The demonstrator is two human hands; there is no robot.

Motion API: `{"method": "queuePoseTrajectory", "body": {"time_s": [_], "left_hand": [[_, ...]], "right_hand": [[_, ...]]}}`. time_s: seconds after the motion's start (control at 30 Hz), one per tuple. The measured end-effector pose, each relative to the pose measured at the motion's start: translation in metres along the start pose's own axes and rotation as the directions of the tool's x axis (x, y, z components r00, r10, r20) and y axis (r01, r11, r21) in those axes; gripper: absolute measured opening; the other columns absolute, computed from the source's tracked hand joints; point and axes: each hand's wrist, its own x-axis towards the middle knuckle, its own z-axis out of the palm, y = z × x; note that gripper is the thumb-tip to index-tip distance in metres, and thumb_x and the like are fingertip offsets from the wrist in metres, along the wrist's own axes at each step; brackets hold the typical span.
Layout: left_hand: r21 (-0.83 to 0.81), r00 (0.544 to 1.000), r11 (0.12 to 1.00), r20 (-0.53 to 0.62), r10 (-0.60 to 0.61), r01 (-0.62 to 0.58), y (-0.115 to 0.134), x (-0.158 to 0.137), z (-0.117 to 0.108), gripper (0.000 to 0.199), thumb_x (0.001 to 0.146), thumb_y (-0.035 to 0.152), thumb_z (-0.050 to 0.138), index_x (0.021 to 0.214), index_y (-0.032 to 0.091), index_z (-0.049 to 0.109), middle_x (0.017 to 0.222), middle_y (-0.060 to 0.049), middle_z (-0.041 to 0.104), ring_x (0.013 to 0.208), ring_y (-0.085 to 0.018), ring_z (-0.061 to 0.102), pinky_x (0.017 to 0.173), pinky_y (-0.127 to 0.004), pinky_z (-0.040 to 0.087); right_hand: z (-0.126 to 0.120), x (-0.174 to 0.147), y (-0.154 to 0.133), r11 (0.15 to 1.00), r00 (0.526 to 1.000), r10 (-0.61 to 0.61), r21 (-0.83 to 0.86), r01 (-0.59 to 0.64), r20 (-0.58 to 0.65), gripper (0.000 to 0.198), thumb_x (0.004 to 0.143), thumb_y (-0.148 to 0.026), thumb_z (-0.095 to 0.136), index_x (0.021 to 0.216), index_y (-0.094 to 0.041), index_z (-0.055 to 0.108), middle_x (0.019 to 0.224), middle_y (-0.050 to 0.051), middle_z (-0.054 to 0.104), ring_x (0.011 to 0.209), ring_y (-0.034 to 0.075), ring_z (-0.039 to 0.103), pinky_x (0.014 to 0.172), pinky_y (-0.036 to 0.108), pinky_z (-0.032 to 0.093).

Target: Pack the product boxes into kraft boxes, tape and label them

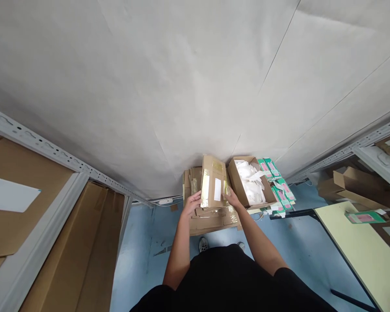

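Note:
Between my two hands is a flattened-looking cardboard box with shiny tape strips and white labels, tilted up toward the wall. My left hand grips its left edge near the lower corner. On the opposite side, my right hand has its fingers closed on the lower right edge. Under the box lies a stack of flattened cardboard, partly hidden by it. An open carton holding crumpled white pieces stands just right of my right hand.
Several green and pink boxes sit beyond the open carton. A pale yellow table with another green box is at right. Metal shelving with large cartons borders the left. A grey wall rises ahead.

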Motion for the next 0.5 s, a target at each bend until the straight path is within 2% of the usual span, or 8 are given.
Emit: {"method": "queuePoseTrajectory", "body": {"time_s": [0.1, 0.17, 0.27, 0.33, 0.43, 0.5], "left_hand": [[-0.062, 0.996, 0.997, 0.070, 0.055, -0.051, 0.015, -0.012, -0.010, 0.086, 0.061, 0.039, 0.093, 0.140, 0.017, 0.068, 0.129, -0.016, 0.075, 0.107, -0.028, 0.073, 0.087, -0.036, 0.057], [-0.115, 0.992, 0.989, 0.082, 0.099, -0.089, 0.022, -0.019, -0.015, 0.081, 0.062, 0.039, 0.094, 0.136, 0.018, 0.071, 0.134, -0.016, 0.072, 0.115, -0.029, 0.071, 0.093, -0.037, 0.056], [-0.162, 0.986, 0.980, 0.101, 0.131, -0.113, 0.033, -0.023, -0.022, 0.075, 0.064, 0.035, 0.094, 0.133, 0.018, 0.073, 0.138, -0.015, 0.070, 0.120, -0.030, 0.068, 0.098, -0.037, 0.055], [-0.167, 0.983, 0.979, 0.122, 0.140, -0.119, 0.042, -0.023, -0.023, 0.072, 0.066, 0.034, 0.094, 0.133, 0.018, 0.072, 0.137, -0.015, 0.071, 0.120, -0.029, 0.068, 0.097, -0.036, 0.054], [-0.124, 0.978, 0.984, 0.145, 0.148, -0.130, 0.060, -0.017, -0.013, 0.074, 0.068, 0.032, 0.093, 0.136, 0.019, 0.068, 0.131, -0.014, 0.072, 0.111, -0.026, 0.070, 0.090, -0.033, 0.056], [-0.060, 0.978, 0.990, 0.156, 0.138, -0.130, 0.071, -0.012, 0.002, 0.079, 0.067, 0.030, 0.093, 0.141, 0.021, 0.063, 0.124, -0.012, 0.073, 0.101, -0.022, 0.072, 0.082, -0.030, 0.056]], "right_hand": [[-0.013, -0.005, -0.014, 0.945, 0.985, 0.158, 0.278, -0.170, 0.063, 0.082, 0.084, -0.043, 0.067, 0.160, -0.022, 0.043, 0.148, 0.017, 0.062, 0.132, 0.032, 0.062, 0.106, 0.050, 0.051], [-0.021, -0.009, -0.024, 0.878, 0.976, 0.174, 0.428, -0.214, 0.131, 0.084, 0.080, -0.039, 0.069, 0.159, -0.025, 0.043, 0.140, 0.015, 0.067, 0.121, 0.030, 0.068, 0.098, 0.047, 0.055], [-0.035, -0.015, -0.039, 0.770, 0.973, 0.071, 0.608, -0.193, 0.219, 0.080, 0.073, -0.032, 0.074, 0.150, -0.031, 0.051, 0.124, 0.007, 0.076, 0.103, 0.025, 0.073, 0.086, 0.037, 0.057], [-0.050, -0.019, -0.048, 0.700, 0.976, 0.000, 0.697, -0.157, 0.219, 0.077, 0.068, -0.027, 0.077, 0.142, -0.032, 0.057, 0.114, 0.003, 0.078, 0.094, 0.024, 0.074, 0.078, 0.033, 0.056], [-0.086, -0.025, -0.054, 0.623, 0.981, -0.061, 0.775, -0.107, 0.185, 0.076, 0.062, -0.022, 0.079, 0.135, -0.032, 0.058, 0.108, 0.001, 0.079, 0.090, 0.023, 0.074, 0.074, 0.031, 0.056], [-0.116, -0.031, -0.053, 0.611, 0.982, -0.080, 0.786, -0.089, 0.173, 0.076, 0.061, -0.020, 0.081, 0.133, -0.033, 0.058, 0.110, 0.001, 0.078, 0.091, 0.023, 0.073, 0.075, 0.032, 0.056]]}}
